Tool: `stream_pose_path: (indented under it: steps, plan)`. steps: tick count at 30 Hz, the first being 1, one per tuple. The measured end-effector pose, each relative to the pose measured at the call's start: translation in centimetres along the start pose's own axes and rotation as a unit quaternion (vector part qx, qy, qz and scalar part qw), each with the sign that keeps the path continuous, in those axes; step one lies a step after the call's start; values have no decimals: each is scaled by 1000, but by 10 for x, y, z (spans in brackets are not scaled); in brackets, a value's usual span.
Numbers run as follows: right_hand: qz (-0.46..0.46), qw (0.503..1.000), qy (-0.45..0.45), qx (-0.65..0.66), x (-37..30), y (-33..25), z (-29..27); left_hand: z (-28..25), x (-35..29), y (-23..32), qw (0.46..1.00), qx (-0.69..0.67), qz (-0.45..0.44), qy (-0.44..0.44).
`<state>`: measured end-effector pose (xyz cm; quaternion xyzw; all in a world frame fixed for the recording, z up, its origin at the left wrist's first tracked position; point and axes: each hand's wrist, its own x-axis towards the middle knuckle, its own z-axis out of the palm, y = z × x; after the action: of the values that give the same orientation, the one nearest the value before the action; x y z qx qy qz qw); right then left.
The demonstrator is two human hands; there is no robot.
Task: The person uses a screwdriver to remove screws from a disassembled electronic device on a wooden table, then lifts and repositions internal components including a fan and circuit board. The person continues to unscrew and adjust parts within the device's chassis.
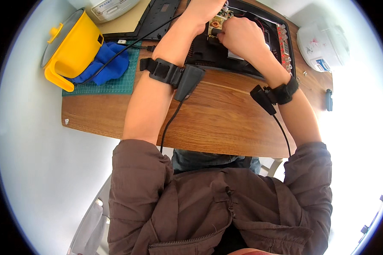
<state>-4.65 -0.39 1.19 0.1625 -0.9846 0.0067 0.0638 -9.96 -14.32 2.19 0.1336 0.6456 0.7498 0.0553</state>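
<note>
Circuit board [217, 19], beneath right fingers [224, 35], in black casing [212, 58]

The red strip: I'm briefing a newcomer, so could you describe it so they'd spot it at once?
On the table, at its far side, lies a black housing. The red strip runs along the housing's right side. Its long, narrow red face sets it apart from the tan board to its left.

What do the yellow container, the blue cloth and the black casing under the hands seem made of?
Yellow container: smooth plastic, probably; even colour, moulded-looking shape. Blue cloth: matte fabric; it bunches in folds, fibre unclear. Black casing: rigid plastic likely, painted metal possible; stiff edges, slight sheen.
</note>
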Motion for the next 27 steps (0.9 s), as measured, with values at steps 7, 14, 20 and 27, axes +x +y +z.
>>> stream_pose_path:
  steps: [7,14,20,27]
  plan:
    - [30,999,-23,40,4,5,-1,7,0,-2,999,18,27,-3]
    - [4,999,-45,20,13,13,4,8,3,-5,999,14,37,0]
    - [-74,994,-65,40,18,29,5,5,3,-5,1000,22,14,-2]
    - [-110,992,-27,56,7,26,-4,6,3,-5,1000,14,17,-5]
